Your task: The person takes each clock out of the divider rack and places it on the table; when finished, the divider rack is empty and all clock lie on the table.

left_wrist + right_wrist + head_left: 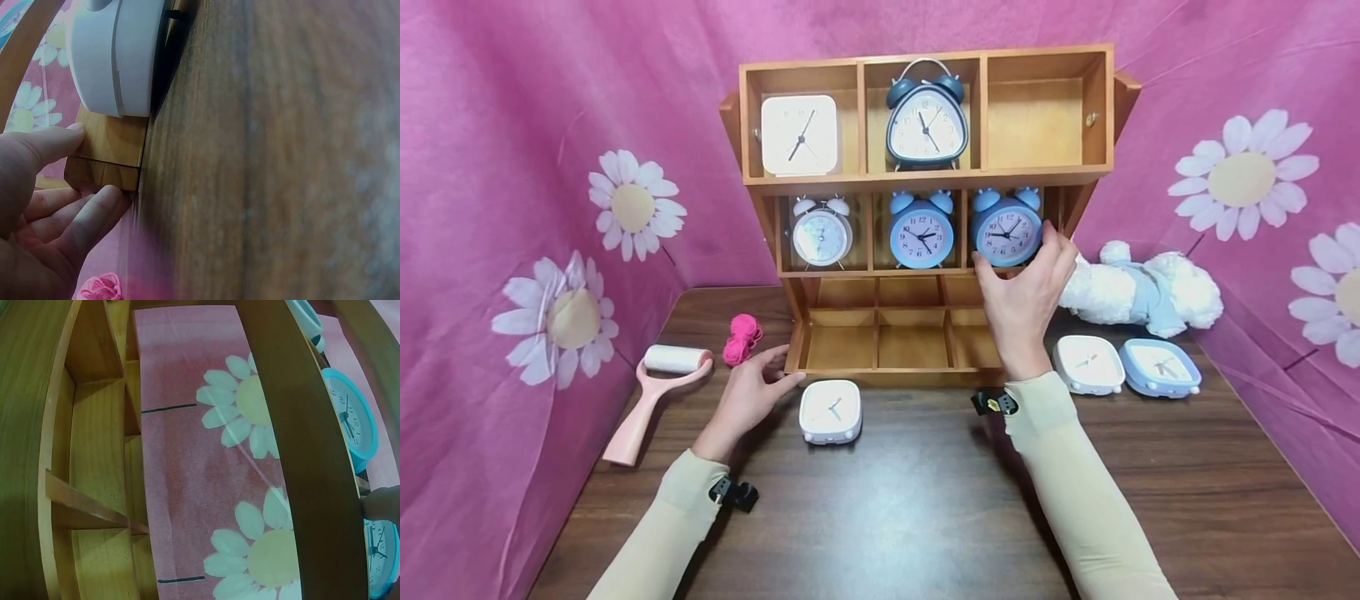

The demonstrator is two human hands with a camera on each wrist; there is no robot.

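In the head view my right hand [1024, 304] grips a round blue twin-bell alarm clock [1007, 236] in the right compartment of the middle row of a wooden shelf [925, 178]. Its thumb is at the clock's lower left, the fingers at its right side. A finger [380, 504] shows beside that clock at the right wrist view's edge. With thumb and fingers, my left hand [747, 404] pinches the shelf's lower left corner [112, 142]. Close by that hand, a white square clock [831, 412] lies face up on the table, before the shelf.
Another blue clock [922, 236] and a white twin-bell clock [822, 237] share the middle row. Above stand a white square clock [800, 135] and a dark teal clock [927, 125]. Pink yarn [742, 338] and a lint roller [651, 400] lie left; a plush toy [1142, 287] lies right.
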